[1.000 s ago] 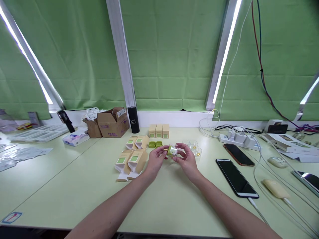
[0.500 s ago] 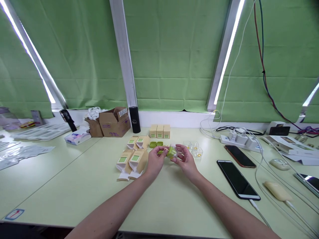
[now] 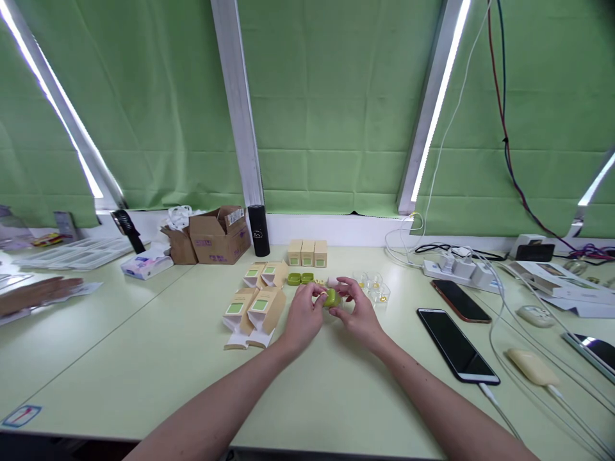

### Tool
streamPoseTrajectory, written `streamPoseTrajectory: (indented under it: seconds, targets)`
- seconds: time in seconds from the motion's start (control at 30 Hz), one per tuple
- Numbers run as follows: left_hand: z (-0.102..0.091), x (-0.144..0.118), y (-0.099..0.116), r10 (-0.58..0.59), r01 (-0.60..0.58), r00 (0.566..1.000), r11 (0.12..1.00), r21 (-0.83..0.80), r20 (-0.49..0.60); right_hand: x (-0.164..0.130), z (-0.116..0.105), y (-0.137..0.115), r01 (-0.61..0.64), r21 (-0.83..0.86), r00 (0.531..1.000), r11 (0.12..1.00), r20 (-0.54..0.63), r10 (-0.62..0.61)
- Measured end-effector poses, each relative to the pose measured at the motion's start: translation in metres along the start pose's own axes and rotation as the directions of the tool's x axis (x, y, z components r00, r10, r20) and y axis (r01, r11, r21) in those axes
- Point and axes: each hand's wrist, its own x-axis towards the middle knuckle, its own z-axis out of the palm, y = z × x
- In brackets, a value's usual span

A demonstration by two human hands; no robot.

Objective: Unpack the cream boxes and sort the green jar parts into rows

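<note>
Over the middle of the table, my left hand [image 3: 306,314] and my right hand [image 3: 359,312] pinch a small green plastic container [image 3: 331,298] between their fingertips. It has a glossy rounded green side, and a clear part shows near the right fingers. To the left, several open cream cartons [image 3: 266,307] with green labels lie with flaps spread. Green square cups [image 3: 300,278] sit just beyond my left hand. Right of my right hand are several clear small cups [image 3: 372,286] with yellowish bits inside. Three closed cartons [image 3: 307,253] stand in a row behind.
A brown cardboard box [image 3: 220,235] and a black cylinder [image 3: 259,231] stand at the back left, near a tissue pack [image 3: 147,263]. Phones [image 3: 458,346], cables and a power strip [image 3: 461,274] occupy the right. At far left a blurred arm [image 3: 41,291] reaches in.
The green container has turned between my hands, now showing a smooth rounded side. My left hand has shifted slightly right. Another person's arm has come in at the far left.
</note>
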Motion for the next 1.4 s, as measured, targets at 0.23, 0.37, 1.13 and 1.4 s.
streamPoseTrajectory:
  seconds: [0.23,0.37,1.13,1.4]
  targets:
    - [-0.006,0.001,0.002,0.003,-0.008,0.999,0.993,0.117,0.045,-0.001,0.0,-0.004,-0.036,0.002,0.999,0.999,0.019,0.036]
    - [-0.007,0.002,0.003,-0.004,-0.005,0.999,0.985,0.171,0.048,-0.001,0.0,-0.004,-0.039,-0.02,0.999,0.999,0.03,0.04]
    - [-0.011,0.023,-0.008,-0.443,0.274,0.885,0.744,-0.609,-0.144,0.004,-0.025,-0.008,0.379,-0.446,0.911,0.811,0.028,-0.411]
    - [-0.009,0.02,-0.01,-0.439,0.299,0.89,0.763,-0.572,-0.121,0.023,-0.067,-0.004,0.17,-0.763,0.97,0.624,0.019,-0.242]
